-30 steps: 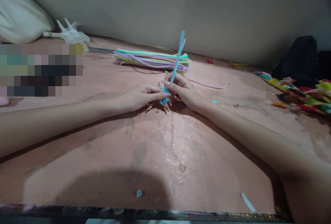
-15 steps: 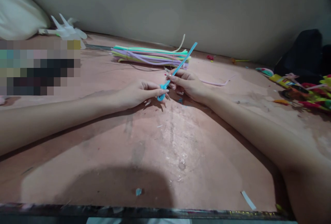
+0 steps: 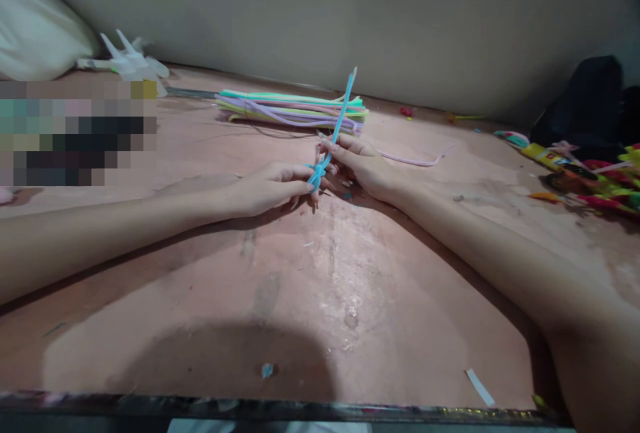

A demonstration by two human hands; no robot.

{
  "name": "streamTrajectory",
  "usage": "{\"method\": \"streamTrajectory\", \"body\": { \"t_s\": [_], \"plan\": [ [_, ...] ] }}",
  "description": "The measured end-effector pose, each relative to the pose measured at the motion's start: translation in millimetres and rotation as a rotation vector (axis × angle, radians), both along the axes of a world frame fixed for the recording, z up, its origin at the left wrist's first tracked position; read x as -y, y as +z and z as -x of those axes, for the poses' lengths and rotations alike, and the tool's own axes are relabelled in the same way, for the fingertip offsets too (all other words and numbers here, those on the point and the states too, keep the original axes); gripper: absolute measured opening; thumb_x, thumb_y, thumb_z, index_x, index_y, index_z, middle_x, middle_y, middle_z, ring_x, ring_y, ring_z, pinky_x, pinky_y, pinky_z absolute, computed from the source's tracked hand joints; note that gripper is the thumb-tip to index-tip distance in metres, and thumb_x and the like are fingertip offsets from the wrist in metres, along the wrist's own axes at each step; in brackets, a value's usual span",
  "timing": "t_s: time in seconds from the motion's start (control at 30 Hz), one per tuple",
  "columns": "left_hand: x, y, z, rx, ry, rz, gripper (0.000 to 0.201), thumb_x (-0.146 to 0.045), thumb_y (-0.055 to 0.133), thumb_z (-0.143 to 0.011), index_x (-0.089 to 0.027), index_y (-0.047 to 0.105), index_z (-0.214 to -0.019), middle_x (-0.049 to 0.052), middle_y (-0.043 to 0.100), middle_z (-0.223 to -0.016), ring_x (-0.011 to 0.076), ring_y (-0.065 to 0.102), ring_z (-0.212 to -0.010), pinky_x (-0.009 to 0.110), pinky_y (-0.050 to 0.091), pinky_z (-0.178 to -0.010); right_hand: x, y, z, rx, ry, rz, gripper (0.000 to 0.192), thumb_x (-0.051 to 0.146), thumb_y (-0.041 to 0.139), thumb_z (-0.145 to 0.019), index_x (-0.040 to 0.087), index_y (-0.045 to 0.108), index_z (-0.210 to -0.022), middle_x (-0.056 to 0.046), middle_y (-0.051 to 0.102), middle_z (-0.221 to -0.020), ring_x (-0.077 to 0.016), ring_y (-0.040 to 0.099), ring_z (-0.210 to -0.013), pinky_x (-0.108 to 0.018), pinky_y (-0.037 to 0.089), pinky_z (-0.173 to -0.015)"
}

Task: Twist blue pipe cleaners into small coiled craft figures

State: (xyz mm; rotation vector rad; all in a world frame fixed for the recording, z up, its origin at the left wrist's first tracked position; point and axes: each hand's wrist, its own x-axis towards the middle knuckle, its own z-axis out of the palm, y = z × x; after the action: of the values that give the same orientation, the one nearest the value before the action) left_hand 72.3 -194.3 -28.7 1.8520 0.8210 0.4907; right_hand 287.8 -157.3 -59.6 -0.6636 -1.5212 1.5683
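A blue pipe cleaner (image 3: pixel 342 113) is held between my two hands above the table. Its lower end is bent into a small looped shape, while the free length points up and slightly right. My left hand (image 3: pixel 283 186) pinches the looped part between thumb and fingers. On the straight part just above the loops, my right hand (image 3: pixel 357 161) has its thumb and fingertips closed. Some of the right fingers are hidden behind the hand. Behind my hands lies a bundle of pastel pipe cleaners (image 3: pixel 290 110).
A lilac pipe cleaner (image 3: pixel 415 161) lies right of my right hand. Colourful fuzzy pieces (image 3: pixel 610 183) and a yellow packet (image 3: pixel 543 156) are at the right. A white plastic object (image 3: pixel 131 63) stands back left. Paper scraps, including a white strip (image 3: pixel 480 388), lie near the front edge.
The free end of the blue pipe cleaner has swung left and stands more upright. The looped part has turned in my left fingers. Both hands keep their hold.
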Motion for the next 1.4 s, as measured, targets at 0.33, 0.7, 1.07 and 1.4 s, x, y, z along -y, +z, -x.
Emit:
{"method": "streamTrajectory", "body": {
  "t_s": [0.33,0.7,1.07,1.4],
  "plan": [
    [-3.7,-16.3,0.3,-0.060,0.064,-0.230,0.029,-0.028,0.047,-0.106,-0.017,0.062,-0.082,0.000,0.062,-0.068,0.0120,0.053,-0.061,0.023,0.042,-0.059,11.6,9.8,6.5,0.407,0.017,-0.322,0.068,0.079,0.063,-0.096,0.020,0.050,-0.065,0.004,0.044,-0.062,-0.0087,0.039,-0.058,-0.027,0.028,-0.053],
    [-3.6,-11.4,2.9,-0.159,0.034,-0.418,0.021,-0.023,0.052,-0.097,-0.017,0.062,-0.080,0.002,0.064,-0.076,0.0148,0.056,-0.069,0.026,0.041,-0.064,11.1,2.4,3.2,0.241,0.160,-0.217,0.063,0.066,0.070,-0.100,0.019,0.051,-0.062,0.006,0.045,-0.057,-0.0073,0.044,-0.054,-0.023,0.036,-0.054],
    [-8.2,-12.6,-1.4,0.142,-0.051,0.119,0.035,-0.041,0.057,-0.112,-0.014,0.071,-0.095,-0.004,0.053,-0.060,0.0072,0.048,-0.048,0.017,0.041,-0.048,10.3,16.1,7.6,0.093,-0.049,-0.131,0.058,0.061,0.084,-0.091,0.022,0.046,-0.072,0.010,0.039,-0.056,-0.0051,0.027,-0.047,-0.021,0.021,-0.041],
    [-7.6,-9.6,1.1,0.224,-0.079,0.167,0.037,-0.047,0.063,-0.109,-0.016,0.068,-0.090,-0.005,0.052,-0.060,0.0056,0.041,-0.046,0.015,0.038,-0.045,7.0,9.7,-3.2,0.140,0.006,-0.061,0.053,0.058,0.082,-0.094,0.021,0.052,-0.072,0.010,0.039,-0.051,-0.0054,0.025,-0.043,-0.022,0.016,-0.039]
  ]
}}
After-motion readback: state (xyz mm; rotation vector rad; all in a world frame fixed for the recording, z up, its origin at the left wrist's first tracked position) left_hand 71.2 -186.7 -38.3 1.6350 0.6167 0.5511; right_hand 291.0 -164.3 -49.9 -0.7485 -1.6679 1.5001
